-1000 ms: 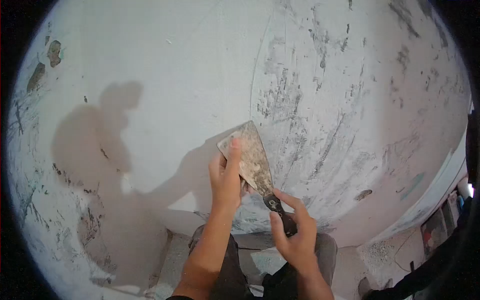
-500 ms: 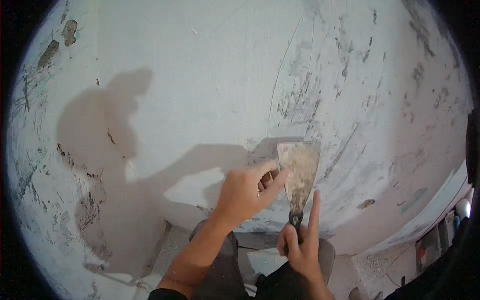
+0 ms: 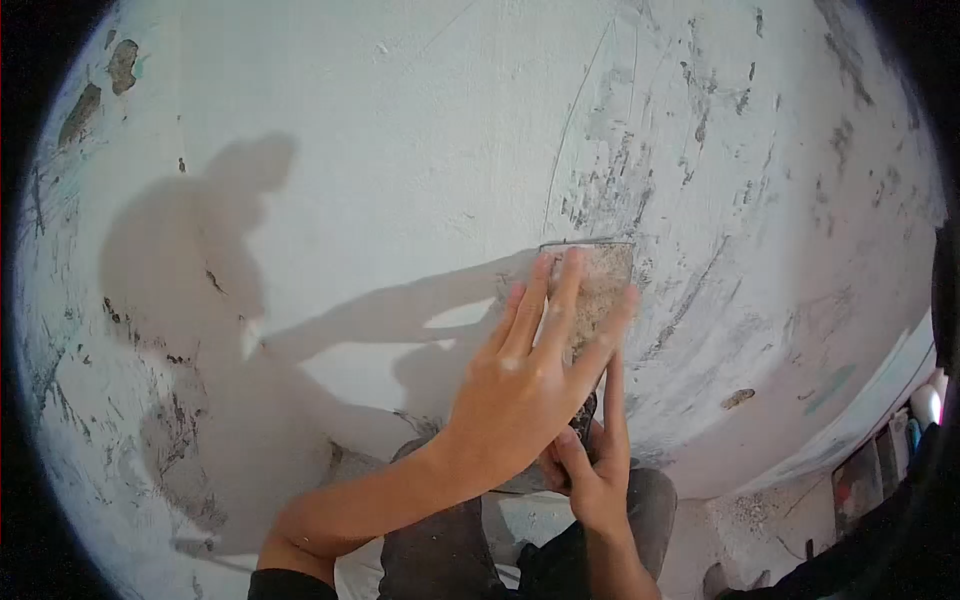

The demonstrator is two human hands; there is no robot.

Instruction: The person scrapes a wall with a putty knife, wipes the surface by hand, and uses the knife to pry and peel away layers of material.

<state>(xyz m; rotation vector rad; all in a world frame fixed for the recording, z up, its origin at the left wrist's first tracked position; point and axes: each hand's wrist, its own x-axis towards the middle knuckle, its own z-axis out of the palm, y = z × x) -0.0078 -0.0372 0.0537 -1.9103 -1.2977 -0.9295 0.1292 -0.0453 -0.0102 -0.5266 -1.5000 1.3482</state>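
Observation:
A wide putty knife with a dusty, stained metal blade (image 3: 606,268) and a dark handle stands against the wall, its straight edge upward at the wall surface. My left hand (image 3: 522,385) lies over the blade with fingers stretched out and spread, the fingertips pressing near its top edge. Below it, my right hand (image 3: 598,482) is wrapped round the handle, with the index finger extended along the blade's right side. Part of the blade and most of the handle are hidden by my hands. Dark scraped marks (image 3: 610,185) mottle the pale wall (image 3: 400,180) just above the blade.
Chipped holes (image 3: 124,66) and dark scratches mark the wall's left side, and a small chip (image 3: 738,398) shows at right. My knees (image 3: 435,535) are close to the wall. Debris (image 3: 750,525) lies on the floor, and a box of items (image 3: 868,480) stands at far right.
The putty knife has moved up, its edge now at the wall. My left hand has gone from curled fingers beside the blade to spread fingers on it. My right hand keeps the handle.

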